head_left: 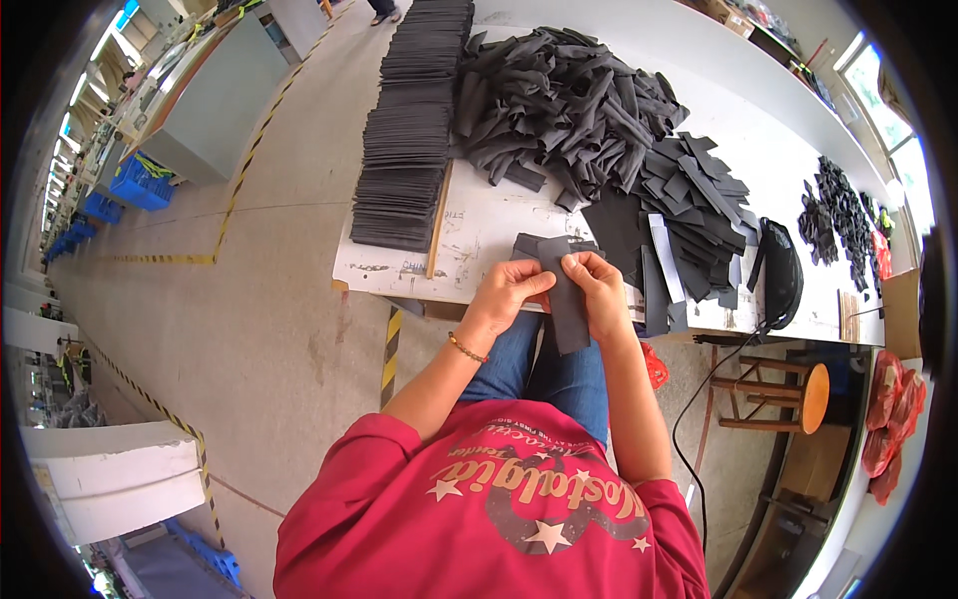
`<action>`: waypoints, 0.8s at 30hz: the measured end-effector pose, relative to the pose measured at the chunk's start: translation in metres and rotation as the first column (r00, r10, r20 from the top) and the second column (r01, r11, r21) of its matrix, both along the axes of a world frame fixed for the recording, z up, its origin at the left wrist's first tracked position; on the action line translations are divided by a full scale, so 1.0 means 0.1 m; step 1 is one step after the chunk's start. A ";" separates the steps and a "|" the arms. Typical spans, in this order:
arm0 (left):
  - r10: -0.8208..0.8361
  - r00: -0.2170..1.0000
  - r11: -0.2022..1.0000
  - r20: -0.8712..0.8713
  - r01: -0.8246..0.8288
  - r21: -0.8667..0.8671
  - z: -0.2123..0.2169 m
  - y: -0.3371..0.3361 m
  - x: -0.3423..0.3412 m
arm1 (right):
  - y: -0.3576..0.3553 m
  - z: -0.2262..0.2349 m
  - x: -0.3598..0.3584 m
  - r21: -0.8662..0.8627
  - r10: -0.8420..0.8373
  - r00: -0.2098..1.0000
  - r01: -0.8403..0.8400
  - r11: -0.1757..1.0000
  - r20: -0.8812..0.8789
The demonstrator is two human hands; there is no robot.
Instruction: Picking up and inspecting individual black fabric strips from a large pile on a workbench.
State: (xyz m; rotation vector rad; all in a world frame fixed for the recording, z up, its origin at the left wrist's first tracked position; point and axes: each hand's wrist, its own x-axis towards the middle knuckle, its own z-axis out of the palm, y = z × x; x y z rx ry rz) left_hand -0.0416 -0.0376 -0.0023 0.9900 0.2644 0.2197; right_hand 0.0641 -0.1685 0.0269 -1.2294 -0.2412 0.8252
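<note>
Between my hands a flat dark grey fabric strip (570, 317) hangs over the near edge of the table (479, 225). My left hand (512, 293) is closed on the strip's left edge. On its other side my right hand (601, 290) grips the strip near the top, thumb on its face. Just behind the hands lie a few more dark strips (527, 244), partly hidden. Right of them is a loose heap of flat dark pieces (696, 195), with a pale strip (666, 258) on the near side.
A long row of stacked dark pieces (404, 165) runs along the table's left side beside a wooden strip (439, 222). A big pile of dark cloth (569, 105) lies behind. To the right are a black mesh object (778, 275), a cable (689, 454) and a wooden stool (788, 396).
</note>
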 end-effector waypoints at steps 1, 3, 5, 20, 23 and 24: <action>0.025 1.000 0.998 -0.015 -0.026 -0.052 -0.01 -0.02 -0.01 | 0.00 0.04 0.03 -0.023 0.045 0.999 -0.045 0.999 -0.008; 0.160 0.987 0.985 -0.032 -0.162 -0.058 0.03 0.03 -0.01 | -0.04 0.03 0.07 -0.053 0.068 0.996 -0.065 0.997 0.051; 0.371 0.928 0.926 -0.042 -0.373 -0.049 0.03 0.13 -0.05 | -0.14 0.03 -0.04 -0.049 0.083 0.994 -0.079 0.996 0.077; 0.498 0.867 0.611 -0.005 -0.347 0.711 -0.21 0.38 0.31 | -0.21 -0.25 0.33 -0.336 -0.063 0.745 0.373 0.865 0.664; 0.502 0.865 0.534 0.001 -0.310 0.787 -0.39 0.38 0.33 | -0.19 -0.34 0.43 -0.359 -0.079 0.774 0.379 0.853 0.629; 0.536 0.844 0.503 0.011 -0.329 0.799 -0.44 0.33 0.30 | -0.18 -0.40 0.46 -0.365 -0.079 0.776 0.380 0.850 0.625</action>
